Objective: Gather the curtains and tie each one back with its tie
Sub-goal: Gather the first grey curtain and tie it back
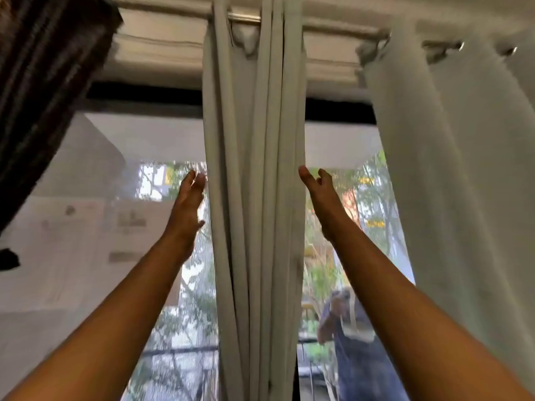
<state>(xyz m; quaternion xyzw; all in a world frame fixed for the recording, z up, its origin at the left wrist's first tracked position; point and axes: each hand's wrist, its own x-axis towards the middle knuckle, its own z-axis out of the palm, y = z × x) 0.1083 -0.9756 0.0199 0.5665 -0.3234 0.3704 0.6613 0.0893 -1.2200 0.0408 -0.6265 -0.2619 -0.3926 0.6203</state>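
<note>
**Two flat hands flank a bunched pale curtain**

The gathered curtain (254, 169) hangs at the centre of the view from a slim metal rod (244, 18). Its matte, pale grey-green cloth is drawn into long, narrow, rounded vertical folds that run down out of view at the bottom. Both bare forearms reach upward, one on each side of the bundle.

The left hand (186, 206) is spread flat with its fingers straight and close together, the fingertips at the bundle's left edge. It holds nothing. The right hand (321, 201) is also wide and holds nothing: its longest finger lies straight against the bundle's right edge, and another finger is slightly bent away from the cloth.

To the right, a second curtain (451, 175) of the same soft, pale fabric hangs in broader, looser waves from round metal eyelets (461, 46). A dark, finely ribbed drape (49, 62) fills the upper left corner.

Behind the bundle, a window pane (173, 328) shows blurred green foliage, and a blurred figure (350, 337) shows at the lower right.
</note>
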